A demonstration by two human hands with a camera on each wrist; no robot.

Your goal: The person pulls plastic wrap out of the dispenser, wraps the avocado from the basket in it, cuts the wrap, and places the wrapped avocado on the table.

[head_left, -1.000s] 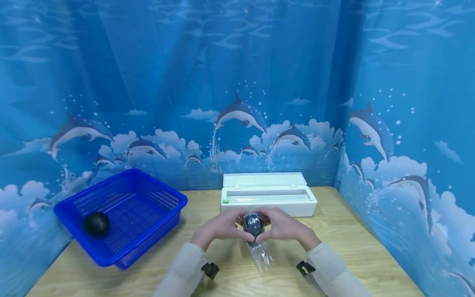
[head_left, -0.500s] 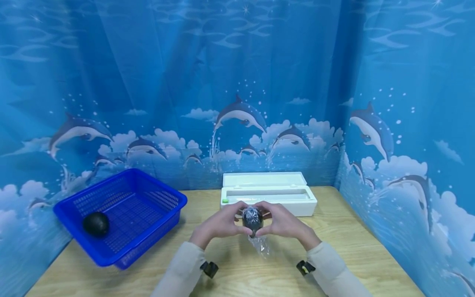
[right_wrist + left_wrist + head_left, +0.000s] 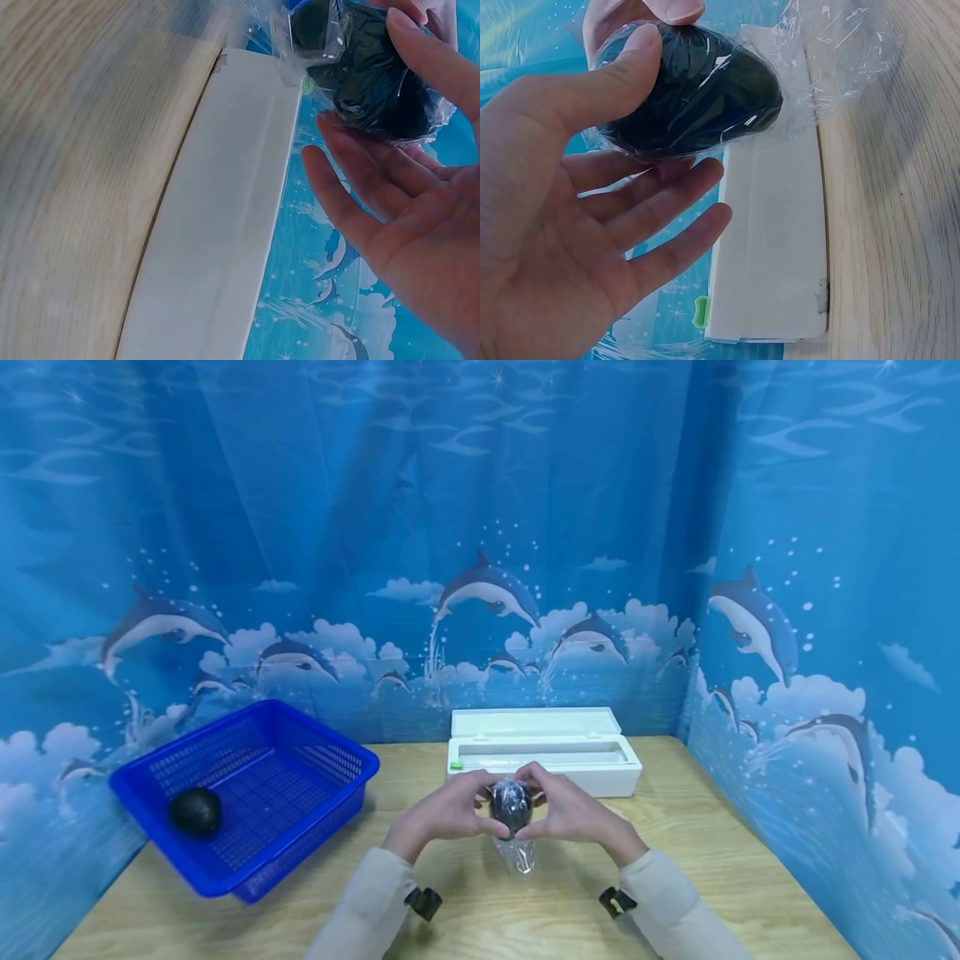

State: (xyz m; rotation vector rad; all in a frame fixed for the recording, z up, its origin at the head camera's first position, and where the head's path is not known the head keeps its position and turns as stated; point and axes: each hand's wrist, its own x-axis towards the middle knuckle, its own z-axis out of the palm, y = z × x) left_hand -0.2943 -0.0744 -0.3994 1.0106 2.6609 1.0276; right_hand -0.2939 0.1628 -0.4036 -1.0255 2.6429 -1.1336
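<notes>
Between both hands, over the table, is a dark, egg-shaped avocado [image 3: 512,807] wrapped in clear plastic film. My left hand [image 3: 444,812] pinches it from the left, thumb on the near side and fingertips on the far side. From the right, my right hand [image 3: 573,810] grips it the same way. A crumpled tail of film [image 3: 840,60] sticks out from one end of the avocado in the left wrist view. The lower fingers of both hands spread loosely beneath the fruit in the wrist views.
Behind the hands stands a long white cling film box [image 3: 577,779], lid raised, with a green slider [image 3: 456,766] at its left end. A blue plastic basket [image 3: 307,842] at the left holds another dark avocado [image 3: 195,812]. Dolphin-print curtains [image 3: 360,568] enclose the wooden table [image 3: 712,860].
Both hands have shifted slightly up and away with the wrapped avocado, which shows more of itself between the fingers. Its film tail has swung left and looks shorter.
</notes>
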